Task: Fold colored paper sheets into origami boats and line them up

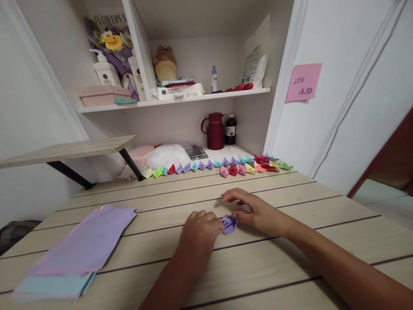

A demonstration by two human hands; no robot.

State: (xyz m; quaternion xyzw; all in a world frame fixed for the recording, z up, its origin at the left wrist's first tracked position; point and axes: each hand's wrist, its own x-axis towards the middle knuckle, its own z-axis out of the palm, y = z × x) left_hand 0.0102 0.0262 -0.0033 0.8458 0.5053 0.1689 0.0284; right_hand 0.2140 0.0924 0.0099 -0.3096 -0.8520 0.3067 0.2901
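Note:
A small folded purple paper boat (229, 224) is between my two hands, just above or on the wooden table. My left hand (201, 230) pinches its left end, fingers curled. My right hand (254, 211) is on the other side, fingers apart and bent, with the thumb at or very near the boat's right edge. Farther back, a row of finished paper boats (187, 168) in several colours lines the table's back edge. To the left lies a stack of coloured paper sheets (87, 241), purple on top and light blue beneath.
A raised wooden stand (71, 148) with black legs is at the back left. Behind the boats are a dark red jug (215, 131), a dark bottle (230, 130) and a white plastic bag (169, 156). Above them runs a white shelf (222, 94).

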